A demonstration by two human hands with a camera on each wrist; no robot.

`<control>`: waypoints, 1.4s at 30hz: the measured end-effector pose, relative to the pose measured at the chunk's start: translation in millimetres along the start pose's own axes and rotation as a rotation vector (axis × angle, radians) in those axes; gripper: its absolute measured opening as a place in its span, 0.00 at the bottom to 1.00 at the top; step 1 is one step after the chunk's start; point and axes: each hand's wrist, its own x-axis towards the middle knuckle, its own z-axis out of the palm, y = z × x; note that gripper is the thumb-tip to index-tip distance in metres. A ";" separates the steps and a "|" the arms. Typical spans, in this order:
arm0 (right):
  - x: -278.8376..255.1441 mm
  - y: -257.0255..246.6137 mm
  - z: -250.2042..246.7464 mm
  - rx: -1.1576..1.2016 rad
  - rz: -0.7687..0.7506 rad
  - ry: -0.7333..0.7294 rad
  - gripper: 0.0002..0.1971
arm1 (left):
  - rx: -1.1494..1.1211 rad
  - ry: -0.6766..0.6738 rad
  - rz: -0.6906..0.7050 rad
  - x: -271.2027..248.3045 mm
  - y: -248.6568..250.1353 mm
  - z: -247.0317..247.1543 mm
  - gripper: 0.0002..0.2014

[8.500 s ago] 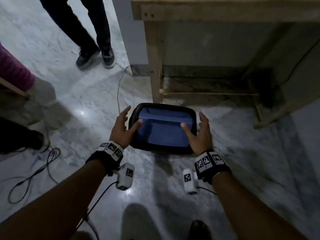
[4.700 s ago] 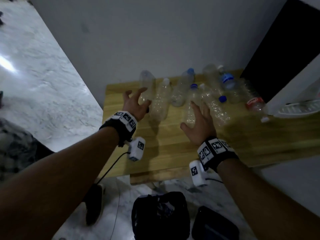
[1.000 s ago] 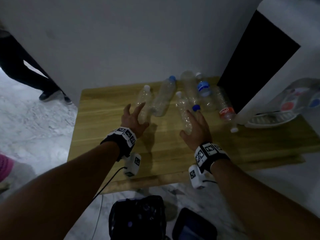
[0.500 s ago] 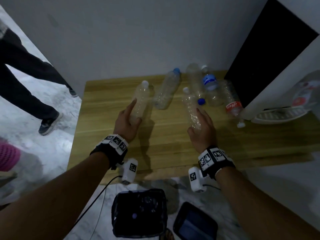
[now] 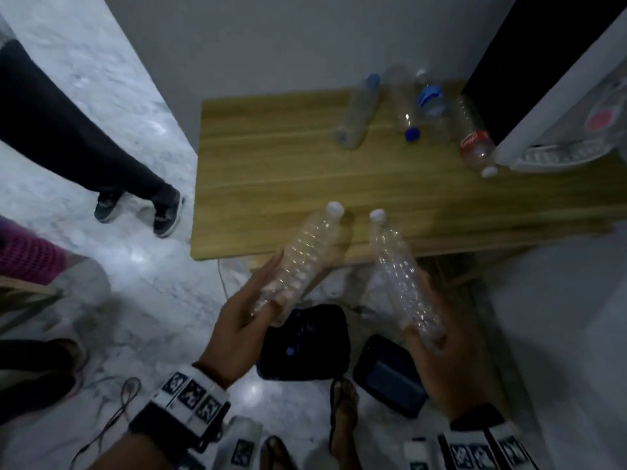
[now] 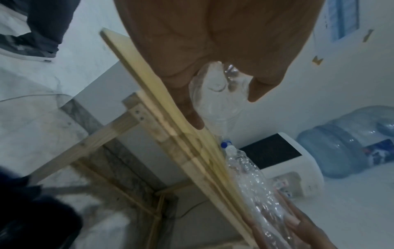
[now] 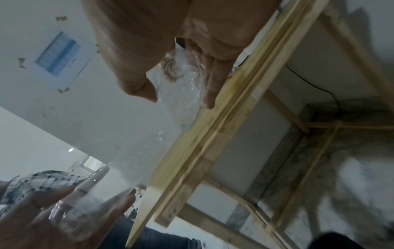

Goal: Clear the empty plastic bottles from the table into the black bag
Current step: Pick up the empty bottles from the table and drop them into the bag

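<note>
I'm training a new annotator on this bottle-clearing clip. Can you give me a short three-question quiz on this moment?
1. True or false: each hand holds one clear bottle with a white cap.
2. Where does the black bag sit? A) on the table B) on the floor below the hands C) on a chair
3. Fill in: the bottle with the red label lies near the table's ____ side.

Key:
1. True: the left hand grips one bottle, the right hand the other bottle.
2. B
3. right
</note>
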 end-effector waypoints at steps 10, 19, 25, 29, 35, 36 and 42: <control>-113.9 56.9 85.5 0.031 0.399 -0.187 0.29 | 0.045 0.022 -0.339 -116.4 -120.1 -21.0 0.24; -81.5 163.3 192.7 -0.075 0.708 -0.382 0.35 | 0.323 0.031 -0.706 -71.7 -255.2 -2.3 0.35; -33.0 204.9 232.2 -0.135 0.796 -0.408 0.39 | 0.303 0.067 -0.793 -19.4 -301.4 22.4 0.43; -4.6 161.9 202.8 -0.127 0.703 -0.370 0.37 | 0.339 0.075 -0.722 6.7 -246.3 12.4 0.34; -27.9 158.3 194.8 -0.054 0.632 -0.306 0.29 | 0.341 0.053 -0.689 -16.4 -251.5 4.7 0.26; -30.8 156.1 192.0 -0.057 0.609 -0.298 0.28 | 0.329 0.047 -0.672 -21.1 -250.6 3.4 0.25; -29.6 118.8 158.4 -0.148 0.406 -0.278 0.26 | 0.286 0.019 -0.539 -39.7 -211.4 2.1 0.22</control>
